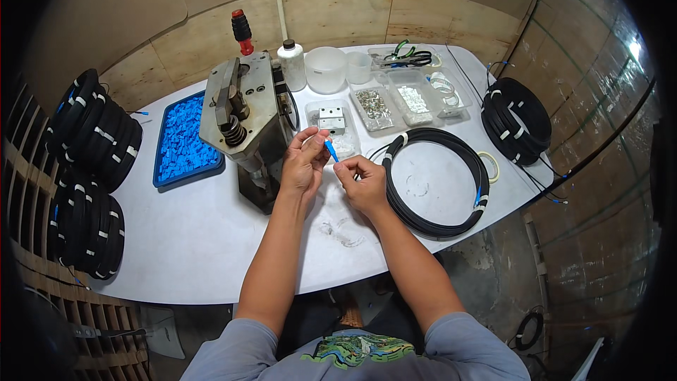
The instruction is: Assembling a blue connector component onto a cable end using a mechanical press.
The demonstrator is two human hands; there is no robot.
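A small blue cable connector (331, 150) is held up between my two hands over the table. My left hand (305, 162) pinches its upper end between thumb and fingers. With its fingertips, my right hand (362, 179) grips the connector's lower, tapered end. A coil of black cable (402, 210), bound with white tape, lies just right of my right hand, with another blue connector (478, 196) on its right side. Left of my hands stands a metal hand press (243, 109) with a spring and a red-and-black handle.
A blue tray (189, 142) of small blue parts sits left of the press. Clear boxes of metal parts (372, 107) and white parts (413, 101) stand behind my hands, near a white bottle (291, 65). More cable coils (92, 123) (517, 121) stack at both sides. A tape roll (491, 167) lies at right.
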